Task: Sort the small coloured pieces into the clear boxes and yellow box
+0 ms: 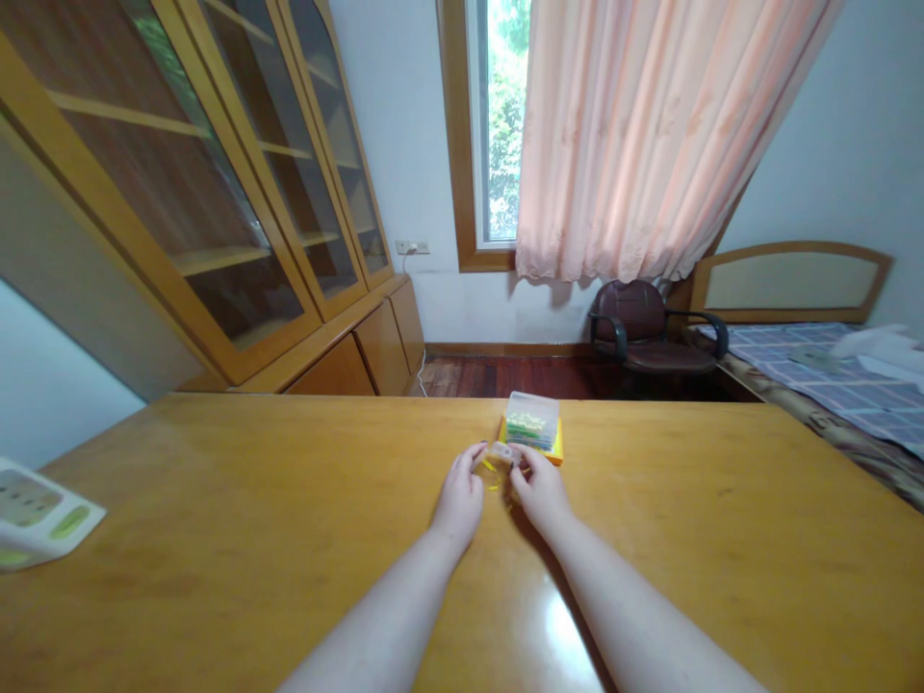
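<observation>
Both my hands are close together over the wooden table [289,500], just in front of a small box. My right hand [538,486] pinches a small pale, see-through piece [503,450], perhaps a little case; its exact kind is too small to tell. Across the gap, my left hand [462,491] has thumb and forefinger closed together, and what lies between them is hard to make out. Small yellow bits [493,487] lie on the tabletop between the hands. Behind my right hand is the yellow box [556,456] with a clear raised lid [545,409]; green and pale yellow pieces show through it.
A white and green plastic item [50,525] stands at the table's left edge. Beyond the table are a glass-door cabinet [310,279], a dark red armchair [635,322], a pink curtain [635,135] and a bed [815,356] on the right.
</observation>
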A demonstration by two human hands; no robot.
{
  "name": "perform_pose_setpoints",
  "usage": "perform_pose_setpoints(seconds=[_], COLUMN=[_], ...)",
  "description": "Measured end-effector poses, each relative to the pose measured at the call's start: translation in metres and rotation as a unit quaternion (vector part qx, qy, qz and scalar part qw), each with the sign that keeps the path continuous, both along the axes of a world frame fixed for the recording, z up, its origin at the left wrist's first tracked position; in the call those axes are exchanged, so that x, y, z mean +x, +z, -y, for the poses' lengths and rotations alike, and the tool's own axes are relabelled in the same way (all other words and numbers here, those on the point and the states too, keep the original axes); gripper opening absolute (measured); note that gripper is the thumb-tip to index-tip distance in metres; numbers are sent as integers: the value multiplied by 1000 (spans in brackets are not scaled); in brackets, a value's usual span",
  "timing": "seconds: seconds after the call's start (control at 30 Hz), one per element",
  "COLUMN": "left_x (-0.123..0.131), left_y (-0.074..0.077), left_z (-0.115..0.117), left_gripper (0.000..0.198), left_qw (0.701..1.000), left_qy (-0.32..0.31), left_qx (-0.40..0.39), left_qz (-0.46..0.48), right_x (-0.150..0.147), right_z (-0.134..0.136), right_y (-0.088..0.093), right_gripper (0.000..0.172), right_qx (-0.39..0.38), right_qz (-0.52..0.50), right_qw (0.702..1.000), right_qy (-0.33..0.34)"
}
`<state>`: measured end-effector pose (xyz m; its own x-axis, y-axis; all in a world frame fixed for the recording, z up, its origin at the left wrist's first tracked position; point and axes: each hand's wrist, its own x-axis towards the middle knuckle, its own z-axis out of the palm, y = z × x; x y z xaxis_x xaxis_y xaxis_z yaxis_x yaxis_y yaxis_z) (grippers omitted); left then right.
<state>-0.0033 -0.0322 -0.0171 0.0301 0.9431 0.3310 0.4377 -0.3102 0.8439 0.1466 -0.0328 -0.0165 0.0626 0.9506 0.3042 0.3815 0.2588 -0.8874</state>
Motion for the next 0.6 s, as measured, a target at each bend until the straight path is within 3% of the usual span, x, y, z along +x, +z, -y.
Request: perform_pose_setpoints(seconds=[0.13, 0.23, 0.37, 0.47, 0.6], left_x=[1, 0, 1, 2, 3], left_y=[3, 9, 14, 15, 15], left_z=[2, 7, 11, 10, 8], left_gripper=[47, 43, 43, 45, 45], left_qw=[999, 995, 993, 994, 995], left_qy=[-2, -44, -102, -107, -103], left_qx=[-10, -2, 25, 8, -4], left_qz=[49, 85, 48, 30, 20], right_x=[-1, -2, -4, -5, -7], right_z=[1, -1, -1, 3, 5], right_y=[5, 8, 10, 9, 6], right_gripper=[32, 31, 35, 39, 44], right_qx=[-3, 5, -49, -96, -101], right_qz=[-34, -115, -227, -222, -238], right_qw=[999, 993, 970, 966, 958], right_qy=[1, 8, 69, 92, 122])
